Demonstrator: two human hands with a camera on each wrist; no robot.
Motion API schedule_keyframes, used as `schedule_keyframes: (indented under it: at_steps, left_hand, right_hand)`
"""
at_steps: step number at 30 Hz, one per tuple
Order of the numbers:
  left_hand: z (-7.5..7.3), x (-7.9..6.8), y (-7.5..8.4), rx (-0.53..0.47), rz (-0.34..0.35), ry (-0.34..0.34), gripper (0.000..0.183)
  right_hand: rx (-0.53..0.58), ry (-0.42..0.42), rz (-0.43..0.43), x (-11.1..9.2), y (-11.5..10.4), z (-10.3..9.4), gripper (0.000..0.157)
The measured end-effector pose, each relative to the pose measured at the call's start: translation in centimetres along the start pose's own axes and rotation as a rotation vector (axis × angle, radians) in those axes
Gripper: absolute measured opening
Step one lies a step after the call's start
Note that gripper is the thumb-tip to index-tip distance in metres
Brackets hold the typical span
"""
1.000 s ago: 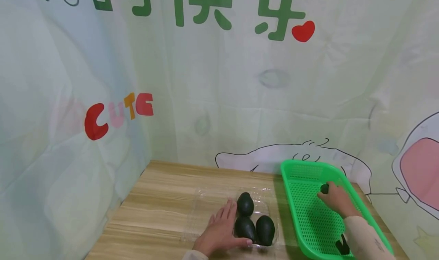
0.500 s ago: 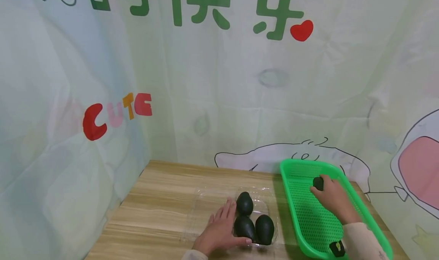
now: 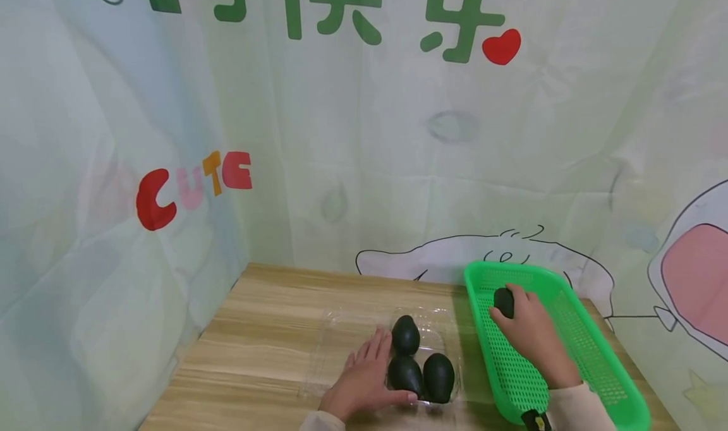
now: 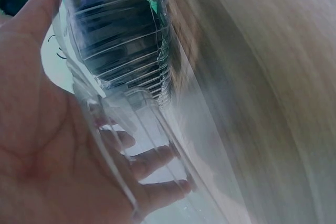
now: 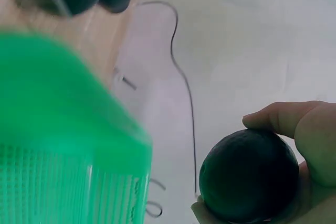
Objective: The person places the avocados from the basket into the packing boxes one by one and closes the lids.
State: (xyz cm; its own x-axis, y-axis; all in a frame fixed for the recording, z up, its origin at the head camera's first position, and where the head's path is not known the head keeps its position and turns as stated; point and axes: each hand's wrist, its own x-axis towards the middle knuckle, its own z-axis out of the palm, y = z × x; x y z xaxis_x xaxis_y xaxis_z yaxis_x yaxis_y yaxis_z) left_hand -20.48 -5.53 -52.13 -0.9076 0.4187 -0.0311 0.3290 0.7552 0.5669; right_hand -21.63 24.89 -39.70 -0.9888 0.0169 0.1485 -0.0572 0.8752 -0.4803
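Three dark avocados [image 3: 438, 378] sit in the right half of a clear plastic clamshell container [image 3: 335, 330] lying open on the table. My left hand [image 3: 364, 377] rests against that container, its fingers straight along the avocados' left side and the thumb across the front edge. In the left wrist view the fingers [image 4: 152, 163] show through the clear plastic. Over the left part of the green basket [image 3: 483, 342], my right hand [image 3: 529, 330] grips another dark avocado [image 3: 503, 303]. The right wrist view shows this avocado [image 5: 249, 176] between thumb and fingers, beside the basket's rim [image 5: 121, 135].
The perforated green basket stands at the right of the wooden table [image 3: 227, 355], close to the printed curtain [image 3: 341, 165] behind. A black strap [image 3: 536, 420] is at the right wrist. The container's other half spreads to the left, under the left hand.
My right hand has lifted the avocado and carried it left across the basket towards its left rim. My left hand and the three avocados in the container have stayed in place.
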Motion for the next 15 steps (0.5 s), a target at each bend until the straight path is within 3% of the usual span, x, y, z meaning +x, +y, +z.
schedule_keyframes:
  at_steps: [15]
  left_hand:
    - [-0.1, 0.1, 0.1, -0.011, -0.02, -0.021, 0.127]
  right_hand:
    - [0.015, 0.042, -0.027, -0.5, -4.6, 3.6, 0.066]
